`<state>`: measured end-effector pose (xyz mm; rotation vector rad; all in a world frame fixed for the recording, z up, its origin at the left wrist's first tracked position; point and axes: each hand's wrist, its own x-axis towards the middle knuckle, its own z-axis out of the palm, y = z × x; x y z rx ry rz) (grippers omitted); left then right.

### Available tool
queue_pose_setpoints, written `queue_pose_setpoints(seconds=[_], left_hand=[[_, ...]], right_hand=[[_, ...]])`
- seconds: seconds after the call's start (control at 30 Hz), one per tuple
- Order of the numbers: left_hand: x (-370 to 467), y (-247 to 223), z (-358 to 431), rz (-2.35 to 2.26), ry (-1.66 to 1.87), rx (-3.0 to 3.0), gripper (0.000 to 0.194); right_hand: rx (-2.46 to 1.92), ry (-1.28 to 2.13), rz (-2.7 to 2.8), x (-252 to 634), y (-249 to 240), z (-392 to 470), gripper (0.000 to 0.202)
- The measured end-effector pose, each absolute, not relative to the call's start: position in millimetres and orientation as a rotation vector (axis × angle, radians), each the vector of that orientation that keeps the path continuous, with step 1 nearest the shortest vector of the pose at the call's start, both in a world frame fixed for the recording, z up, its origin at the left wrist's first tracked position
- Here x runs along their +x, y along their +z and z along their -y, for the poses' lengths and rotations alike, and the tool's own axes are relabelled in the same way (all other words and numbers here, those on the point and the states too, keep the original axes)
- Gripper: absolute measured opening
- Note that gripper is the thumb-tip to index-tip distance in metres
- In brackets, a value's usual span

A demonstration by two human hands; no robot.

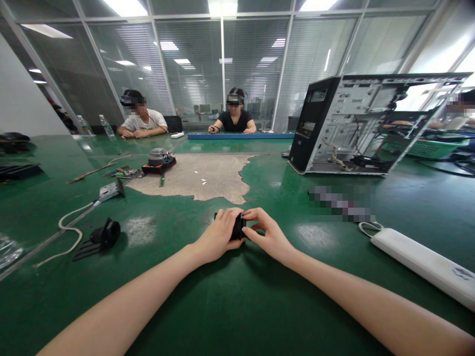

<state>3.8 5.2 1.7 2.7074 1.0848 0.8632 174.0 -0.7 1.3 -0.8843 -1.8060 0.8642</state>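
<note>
A small black object [238, 227] is between my two hands, low over the green table [230, 306]. My left hand [218, 235] wraps over its left side, with the fingers on top and the thumb beneath. At its right side, the fingertips and thumb of my right hand [265, 231] pinch its edge. My fingers cover much of the object, so its full shape is hidden. Beyond the hands lies a torn-edged beige sheet [208, 175] with small white scraps on it.
An open computer case [315, 126] stands at the right, behind a white power strip [419, 259]. Left are a black part with a round end [106, 233], a metal bracket with a cable [111, 189] and a heatsink fan [159, 160]. Two people sit across the table.
</note>
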Motion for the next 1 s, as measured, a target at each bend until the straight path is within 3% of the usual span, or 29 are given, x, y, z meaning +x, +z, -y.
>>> queue_pose_setpoints(seconds=[0.37,0.6,0.87,1.0], left_hand=[[4.2,2.8,-5.0,-1.118,0.825,2.714,0.055],[3.6,2.0,-4.8,-1.114,0.837,2.711,0.054],[4.0,2.3,-5.1,-1.105,0.842,2.7,0.053],[3.3,2.4,-4.6,-1.099,0.84,2.701,0.056]], right_hand=[[-0.949,1.085,1.761,171.5,0.3,-1.8,0.022],[-0.896,0.834,1.816,174.1,0.4,-0.7,0.012],[-0.967,1.039,1.767,171.6,0.0,-1.7,0.022],[-0.918,0.944,1.815,171.7,0.7,-0.3,0.021]])
